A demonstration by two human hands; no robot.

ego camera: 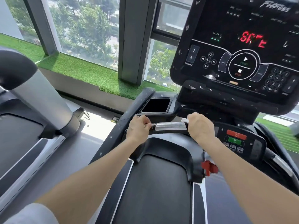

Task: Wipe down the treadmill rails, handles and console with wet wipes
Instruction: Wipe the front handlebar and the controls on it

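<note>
Scene: a person at a treadmill, both hands on the front handle (169, 126).
Right hand (199, 126): curled over the handle's right end, a white wet wipe (184, 120) bunched under its fingers (192, 116) — only an edge shows.
Left hand (139, 126): grips the handle's left end.
Progress: handle under way; the console (234, 50), farther off, looks speckled — judged undone. Rails: cannot tell.

Both hands are on the front handle (169, 126): the left hand (139, 127) grips its left end, the right hand (199, 125) grips the right end with a white wipe (184, 120) tucked underneath. The console (234, 46) glows red far right; a red clip (209, 167) dangles near the belt (153, 183).
</note>
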